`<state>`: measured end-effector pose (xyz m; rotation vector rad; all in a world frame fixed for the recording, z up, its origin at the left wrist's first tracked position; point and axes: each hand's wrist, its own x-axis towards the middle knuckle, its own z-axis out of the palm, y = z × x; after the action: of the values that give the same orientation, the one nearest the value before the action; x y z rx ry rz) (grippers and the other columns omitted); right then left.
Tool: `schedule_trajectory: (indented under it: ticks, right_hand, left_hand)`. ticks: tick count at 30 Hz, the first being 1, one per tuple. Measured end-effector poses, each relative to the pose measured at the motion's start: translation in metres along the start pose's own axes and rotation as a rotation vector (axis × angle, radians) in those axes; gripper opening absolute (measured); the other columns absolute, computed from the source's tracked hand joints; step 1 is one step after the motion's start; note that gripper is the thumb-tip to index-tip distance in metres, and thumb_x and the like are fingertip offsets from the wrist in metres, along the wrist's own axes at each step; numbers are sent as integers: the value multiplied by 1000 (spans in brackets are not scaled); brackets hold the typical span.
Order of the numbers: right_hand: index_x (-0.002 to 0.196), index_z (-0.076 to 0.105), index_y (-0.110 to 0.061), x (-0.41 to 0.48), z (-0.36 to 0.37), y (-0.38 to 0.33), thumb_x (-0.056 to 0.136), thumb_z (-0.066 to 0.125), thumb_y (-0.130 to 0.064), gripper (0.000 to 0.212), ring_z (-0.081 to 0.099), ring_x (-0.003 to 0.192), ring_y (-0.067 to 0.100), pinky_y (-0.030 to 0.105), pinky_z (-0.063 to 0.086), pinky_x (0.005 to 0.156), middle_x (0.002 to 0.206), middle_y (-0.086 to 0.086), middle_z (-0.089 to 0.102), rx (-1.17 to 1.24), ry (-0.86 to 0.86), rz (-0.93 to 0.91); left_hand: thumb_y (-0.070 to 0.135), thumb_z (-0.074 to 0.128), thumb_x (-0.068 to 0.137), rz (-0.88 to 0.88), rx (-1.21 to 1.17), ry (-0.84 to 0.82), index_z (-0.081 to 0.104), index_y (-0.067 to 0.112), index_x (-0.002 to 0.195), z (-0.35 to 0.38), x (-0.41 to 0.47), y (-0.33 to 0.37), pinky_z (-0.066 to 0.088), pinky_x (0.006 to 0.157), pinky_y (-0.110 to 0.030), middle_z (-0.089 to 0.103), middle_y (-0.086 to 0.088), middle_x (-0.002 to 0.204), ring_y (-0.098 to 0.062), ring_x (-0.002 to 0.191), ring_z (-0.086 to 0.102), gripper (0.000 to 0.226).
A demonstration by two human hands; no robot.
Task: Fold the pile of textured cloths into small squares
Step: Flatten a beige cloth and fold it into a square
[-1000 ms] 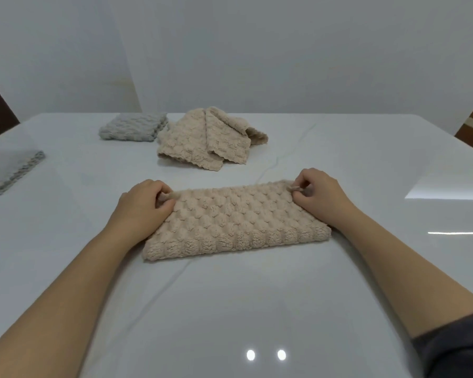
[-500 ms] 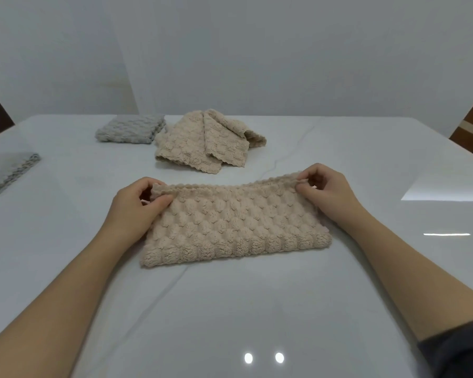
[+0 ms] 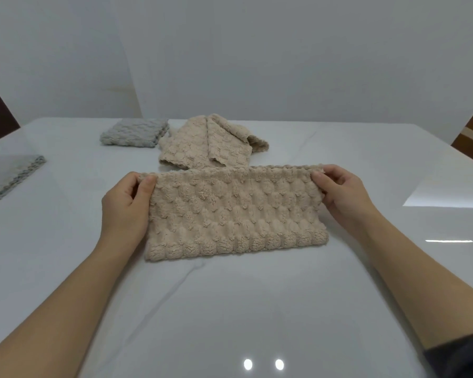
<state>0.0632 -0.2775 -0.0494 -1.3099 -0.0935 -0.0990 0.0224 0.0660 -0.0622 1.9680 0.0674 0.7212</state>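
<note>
One beige cloth point(image 3: 235, 214) (far edge raised) | left hand point(image 3: 126, 205) pinches 10 o'clock corner | right hand point(image 3: 342, 195) pinches 2 o'clock corner

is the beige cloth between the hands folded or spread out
Folded into a long strip. The beige cloth has a thick rounded fold along its near edge; the left hand and right hand pinch its far corners.

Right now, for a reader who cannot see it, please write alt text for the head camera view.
The left hand and the right hand pinch the far corners of a long beige cloth, its near edge on a white table. Behind it lie a pile of beige cloths and a folded grey cloth; another grey cloth lies at the far left.
</note>
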Motion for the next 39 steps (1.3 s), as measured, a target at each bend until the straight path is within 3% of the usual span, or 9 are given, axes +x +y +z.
schedule_trajectory:
  ticks: [3, 5, 9, 15, 18, 22, 28, 34, 39]
  right_hand:
    - [72, 68, -23, -1, 3, 2, 61, 80, -42, 25, 60, 72, 13, 25, 53, 68, 78, 1, 65, -67, -40, -24]
    - [71, 65, -26, -2, 6, 6, 70, 75, -49, 25, 55, 73, 14, 28, 49, 68, 76, -1, 61, -167, -31, -52]
    - [79, 56, -19, -3, 10, 9, 99, 54, -21, 20, 53, 74, 13, 30, 45, 69, 77, -2, 58, -279, 31, -133]
    - [85, 56, -16, -7, 12, 9, 98, 56, -12, 13, 46, 66, 17, 28, 39, 60, 70, 4, 50, -328, 62, -142]
    - [83, 56, -15, -7, 11, 7, 96, 57, -7, 15, 44, 53, 6, 19, 39, 53, 56, -8, 49, -312, 79, -146]
    - [85, 59, -14, -7, 7, 5, 94, 58, -2, 16, 47, 51, 3, 15, 42, 52, 52, -14, 50, -294, 73, -129]
    - [86, 61, -14, -13, 9, 6, 94, 59, -4, 13, 55, 56, 6, 20, 46, 54, 61, -6, 60, -257, 95, -60]
    - [83, 59, -20, -19, 12, -6, 97, 58, -16, 14, 50, 60, 4, 19, 43, 61, 62, -13, 55, -490, 175, -159]
    - [91, 62, -12, -35, 15, -28, 98, 57, -22, 12, 61, 59, 10, 21, 51, 53, 77, 1, 65, -292, 99, 113]
  left_hand:
    - [28, 46, 101, 37, 77, 30, 51, 6, 78, 3, -2, 4, 34, 57, -14, 51, 7, 67, -4, 60, 42, 32]
    - [26, 44, 102, 54, 86, 46, 49, 4, 80, 6, -4, 8, 34, 58, -12, 49, 5, 68, -4, 61, 40, 32]
    - [27, 42, 103, 54, 75, 58, 49, 3, 82, 8, -7, 11, 34, 57, -12, 48, 3, 69, -5, 61, 40, 33]
    - [26, 46, 102, 73, 59, 68, 55, 12, 89, 9, -8, 14, 35, 62, -9, 54, 8, 74, 7, 66, 46, 21]
    - [24, 49, 100, 94, 31, 89, 58, 18, 90, 8, -10, 19, 37, 65, -8, 58, 9, 77, 10, 70, 49, 15]
    - [27, 54, 98, 15, -58, 23, 59, 16, 83, 3, -8, 16, 42, 68, -28, 58, -5, 74, -6, 68, 48, 20]
    - [17, 66, 90, -112, -95, -205, 66, 25, 82, -2, -4, 10, 49, 71, -29, 66, 14, 69, -5, 69, 59, 12]
    - [26, 51, 100, -96, -121, -146, 57, 22, 78, -4, -10, 22, 43, 68, -35, 58, 4, 73, -10, 69, 52, 23]
    - [28, 50, 99, -340, -304, -211, 63, 13, 86, -8, -13, 44, 50, 53, -19, 67, 3, 74, -4, 62, 64, 23]
